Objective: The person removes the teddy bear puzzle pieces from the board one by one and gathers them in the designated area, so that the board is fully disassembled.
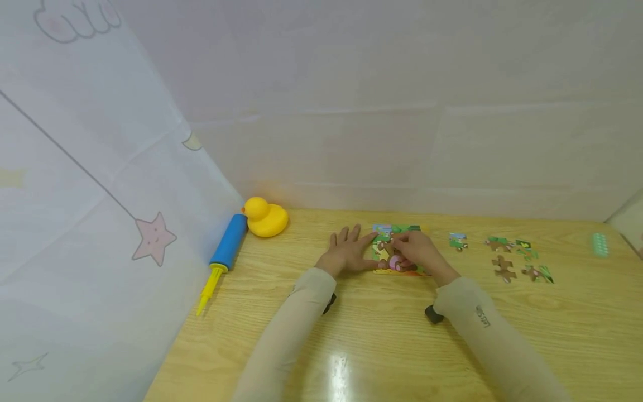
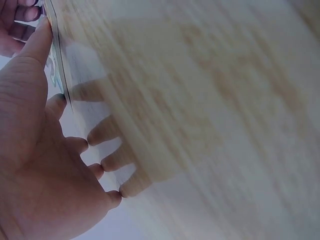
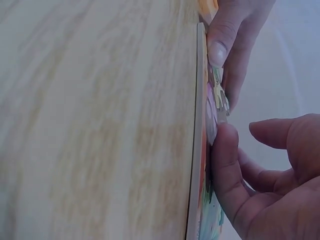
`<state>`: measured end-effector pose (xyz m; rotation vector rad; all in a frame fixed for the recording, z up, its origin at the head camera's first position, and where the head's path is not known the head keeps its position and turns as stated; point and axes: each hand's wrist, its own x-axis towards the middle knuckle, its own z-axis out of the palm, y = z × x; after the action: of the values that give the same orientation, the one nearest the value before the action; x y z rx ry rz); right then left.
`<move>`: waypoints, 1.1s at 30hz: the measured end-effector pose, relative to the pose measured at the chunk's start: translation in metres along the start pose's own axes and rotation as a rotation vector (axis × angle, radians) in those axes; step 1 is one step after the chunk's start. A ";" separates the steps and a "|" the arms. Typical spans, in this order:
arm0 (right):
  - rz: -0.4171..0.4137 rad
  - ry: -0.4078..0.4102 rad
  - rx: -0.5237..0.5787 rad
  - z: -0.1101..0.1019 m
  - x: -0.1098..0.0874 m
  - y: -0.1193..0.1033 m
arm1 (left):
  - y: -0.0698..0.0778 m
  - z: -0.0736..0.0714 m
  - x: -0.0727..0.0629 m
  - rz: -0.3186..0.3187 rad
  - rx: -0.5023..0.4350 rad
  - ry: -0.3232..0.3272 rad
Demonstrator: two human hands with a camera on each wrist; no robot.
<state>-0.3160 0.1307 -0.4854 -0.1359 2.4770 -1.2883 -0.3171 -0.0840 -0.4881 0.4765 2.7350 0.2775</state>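
Observation:
A colourful jigsaw puzzle [image 1: 380, 251] lies on the table, partly hidden beneath both hands. At its left edge my left hand [image 1: 344, 254] rests with spread fingers, and its thumb [image 3: 218, 52] reaches over the board. My right hand [image 1: 422, 251] comes over the puzzle from the right. One of its fingertips [image 3: 227, 135] touches a puzzle piece [image 3: 220, 95] that stands slightly raised from the board. Another digit [image 3: 270, 132] of that hand is bent, with a gap between it and the piece.
Right of the puzzle lie a loose piece [image 1: 458, 241], a brown piece [image 1: 504, 268] and several others. A small green bumpy block [image 1: 600, 245] is farther right. At the left are a yellow toy duck [image 1: 268, 218] and a blue and yellow hand pump [image 1: 228, 243], beside the hanging cloth.

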 end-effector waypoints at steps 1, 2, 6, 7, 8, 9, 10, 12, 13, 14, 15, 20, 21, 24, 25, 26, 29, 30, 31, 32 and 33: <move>0.005 0.004 0.011 0.000 0.000 0.000 | 0.000 0.000 0.000 0.005 -0.001 0.000; 0.008 0.006 0.020 0.000 0.001 0.000 | 0.001 -0.001 -0.001 0.009 -0.003 0.002; 0.024 0.007 0.063 -0.001 0.003 0.003 | 0.001 0.000 0.000 0.006 0.000 0.006; 0.024 0.007 0.071 -0.001 0.003 0.003 | 0.001 0.001 0.000 0.005 -0.001 0.005; 0.021 0.007 0.074 -0.001 0.003 0.004 | 0.001 0.001 0.001 0.000 -0.001 0.003; 0.020 0.007 0.078 -0.001 0.004 0.005 | 0.001 0.002 0.002 0.000 0.000 0.002; 0.018 0.009 0.076 -0.001 0.004 0.006 | 0.000 0.002 0.002 0.003 -0.003 -0.001; 0.018 0.013 0.079 -0.001 0.004 0.006 | 0.000 0.002 0.002 0.004 0.000 -0.001; 0.020 0.014 0.083 -0.001 0.004 0.006 | 0.000 0.003 0.002 0.001 0.005 0.000; 0.020 0.014 0.087 -0.001 0.004 0.006 | 0.000 0.003 0.002 -0.002 0.008 0.001; 0.023 0.015 0.090 -0.001 0.004 0.006 | 0.000 0.003 0.002 -0.003 0.011 0.003; 0.028 0.017 0.091 -0.001 0.004 0.007 | 0.000 0.002 -0.001 0.008 0.000 0.005; 0.029 0.018 0.087 -0.001 0.004 0.007 | 0.000 0.002 -0.002 0.011 -0.002 0.004; 0.032 0.021 0.074 -0.001 0.005 0.007 | 0.000 0.001 -0.002 0.015 -0.002 0.004; 0.032 0.020 0.072 -0.001 0.006 0.007 | 0.000 0.001 -0.002 0.015 0.000 0.004; 0.032 0.018 0.071 -0.001 0.006 0.007 | 0.000 0.001 -0.002 0.010 0.003 0.003; 0.028 0.010 0.079 -0.003 0.006 0.008 | 0.000 0.001 -0.001 0.006 0.007 0.000; 0.027 0.006 0.086 -0.003 0.006 0.008 | 0.000 0.001 -0.001 0.004 0.007 -0.001; 0.026 0.003 0.092 -0.004 0.007 0.009 | 0.000 0.001 -0.001 0.002 0.007 -0.003; 0.025 0.000 0.099 -0.004 0.007 0.009 | 0.000 0.001 -0.001 0.000 0.007 -0.004; 0.026 -0.001 0.106 -0.005 0.007 0.009 | 0.000 0.000 -0.001 0.002 0.006 -0.004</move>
<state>-0.3233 0.1379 -0.4922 -0.0776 2.3950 -1.4040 -0.3163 -0.0845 -0.4882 0.4805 2.7324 0.2678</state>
